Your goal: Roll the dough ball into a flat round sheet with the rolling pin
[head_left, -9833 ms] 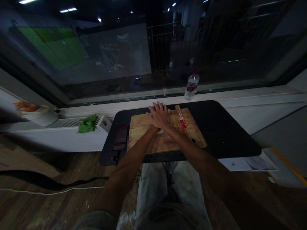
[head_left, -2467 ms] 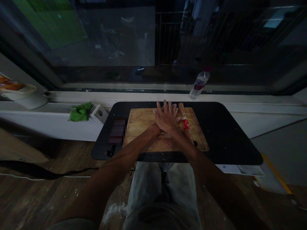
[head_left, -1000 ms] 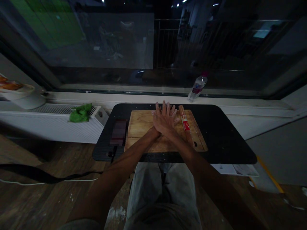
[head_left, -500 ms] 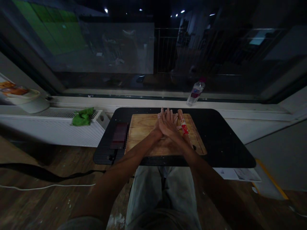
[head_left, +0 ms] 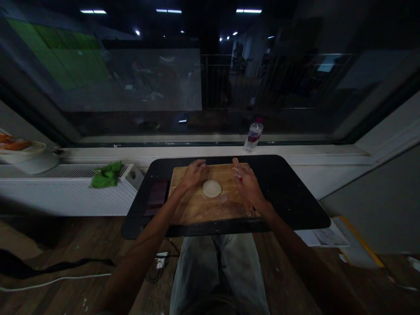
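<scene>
Wooden cutting board (head_left: 197,211) on the black desk (head_left: 285,197) carries a flat, round dough disc (head_left: 211,188) near its middle. The left grip (head_left: 194,174) is released, fingers loosely curled just beside the dough disc; the right grip (head_left: 247,183) lies over the rolling pin (head_left: 235,162), whether clenched around it cannot be determined.

Black table (head_left: 288,194) with rounded corners; wooden board (head_left: 205,211) on it, dark flat object (head_left: 157,193) just left of board
</scene>
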Demonstrator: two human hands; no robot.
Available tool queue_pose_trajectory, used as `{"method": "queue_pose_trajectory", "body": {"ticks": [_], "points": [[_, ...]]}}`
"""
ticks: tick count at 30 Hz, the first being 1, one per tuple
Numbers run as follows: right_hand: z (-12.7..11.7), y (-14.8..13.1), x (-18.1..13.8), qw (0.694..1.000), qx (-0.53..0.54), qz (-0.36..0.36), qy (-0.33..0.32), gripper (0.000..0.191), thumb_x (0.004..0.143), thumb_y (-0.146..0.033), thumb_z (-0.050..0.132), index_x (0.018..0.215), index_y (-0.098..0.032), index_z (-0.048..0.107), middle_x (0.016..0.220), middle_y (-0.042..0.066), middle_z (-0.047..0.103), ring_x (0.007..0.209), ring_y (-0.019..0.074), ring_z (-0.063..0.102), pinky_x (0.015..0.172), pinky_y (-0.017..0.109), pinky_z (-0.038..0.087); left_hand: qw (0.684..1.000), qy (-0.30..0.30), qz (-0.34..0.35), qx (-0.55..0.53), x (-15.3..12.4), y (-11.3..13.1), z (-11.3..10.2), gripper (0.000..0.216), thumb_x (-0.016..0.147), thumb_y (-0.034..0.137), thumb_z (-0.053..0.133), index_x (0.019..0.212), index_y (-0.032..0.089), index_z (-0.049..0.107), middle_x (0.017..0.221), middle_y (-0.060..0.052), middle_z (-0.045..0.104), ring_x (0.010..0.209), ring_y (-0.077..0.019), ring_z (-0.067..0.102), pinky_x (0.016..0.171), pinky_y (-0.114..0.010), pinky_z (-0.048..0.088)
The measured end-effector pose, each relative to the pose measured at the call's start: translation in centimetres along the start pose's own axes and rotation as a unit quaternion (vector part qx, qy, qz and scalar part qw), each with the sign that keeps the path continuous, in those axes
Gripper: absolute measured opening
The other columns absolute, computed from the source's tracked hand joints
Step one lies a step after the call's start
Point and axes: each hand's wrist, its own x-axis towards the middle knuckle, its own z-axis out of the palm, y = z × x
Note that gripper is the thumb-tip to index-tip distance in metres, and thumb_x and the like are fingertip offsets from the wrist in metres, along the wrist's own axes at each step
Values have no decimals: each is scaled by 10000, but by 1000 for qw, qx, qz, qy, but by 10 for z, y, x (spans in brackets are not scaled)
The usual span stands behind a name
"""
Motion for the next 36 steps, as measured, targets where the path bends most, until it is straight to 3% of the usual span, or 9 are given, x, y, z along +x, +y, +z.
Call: {"method": "queue_pose_trajectory", "body": {"ticks": [2, 6, 12, 15, 18, 22, 26, 30, 36], "points": [[2, 5, -13, 1000, -16, -5, -18, 477, 1110, -297, 458, 1480, -218, 748, 1497, 147, 728, 1437, 335, 610, 1296, 540, 449, 997, -65, 10, 41, -9, -3, -12, 252, 1028, 314, 669, 1148, 173, 841, 1231, -118, 849, 1178, -278, 785, 1116, -396, 604], [3, 4, -27, 999, -45, 8, -6, 460, 1090, -309, 519, 1483, -227, 742, 1519, 159, 700, 1459, 377, 574, 1250, 562, 472, 988, -136, 56, 51, -22, -3, -11, 240, 983, 339, 721, 1117, 196, 859, 1250, -110, 844, 1161, -276, 778, 1084, -382, 592], [5, 11, -34, 995, -72, 63, -13, 533, 1089, -349, 548, 1598, -229, 655, 1498, 199, 676, 1339, 415, 608, 1123, 590, 542, 985, -159, 8, 69, -24, 9, 1, 226, 907, 402, 805, 848, 184, 796, 894, -69, 809, 851, -226, 727, 805, -312, 563], [5, 4, -37, 996, -79, 41, -23, 504, 1091, -296, 549, 1569, -213, 685, 1509, 189, 681, 1393, 390, 601, 1212, 565, 497, 984, -165, -34, 57, -30, 11, 1, 339, 881, 450, 820, 710, 189, 689, 686, -16, 698, 659, -169, 619, 649, -277, 471], [7, -13, -34, 999, -29, -1, -29, 465, 1106, -253, 508, 1509, -218, 736, 1494, 153, 711, 1434, 334, 615, 1280, 523, 459, 983, -170, -56, 32, -38, 8, 1, 389, 890, 501, 807, 702, 195, 656, 636, 6, 656, 607, -151, 580, 605, -264, 426], [19, -36, -9, 997, 56, -31, -46, 486, 1138, -243, 425, 1506, -217, 740, 1439, 135, 749, 1411, 291, 644, 1278, 492, 481, 993, -85, -45, 62, -37, 5, -1, 269, 966, 420, 691, 826, 194, 735, 786, -26, 756, 728, -182, 670, 681, -268, 466], [43, -58, 33, 994, 22, -28, -107, 555, 1196, -355, 382, 1676, -175, 595, 1680, 159, 611, 1629, 297, 465, 1372, 503, 352, 989, 63, -77, 105, -28, 13, -13, 213, 1004, 341, 615, 917, 206, 754, 907, -66, 812, 848, -223, 733, 772, -289, 521], [74, -75, 61, 984, -38, -20, -171, 640, 1224, -451, 330, 1804, -190, 396, 1856, 177, 378, 1764, 337, 223, 1406, 616, 211, 990, 101, -64, 75, -28, 24, -26, 217, 1037, 366, 606, 981, 216, 752, 974, -76, 838, 925, -239, 769, 840, -305, 566], [96, -81, 66, 967, -109, -111, -202, 634, 1209, -419, 356, 1819, -248, 364, 1872, 168, 346, 1772, 388, 177, 1382, 764, 99, 989, 142, -34, 25, -32, 17, -34, 245, 1076, 382, 580, 1102, 207, 750, 1086, -107, 846, 1047, -261, 802, 931, -321, 596]]}}
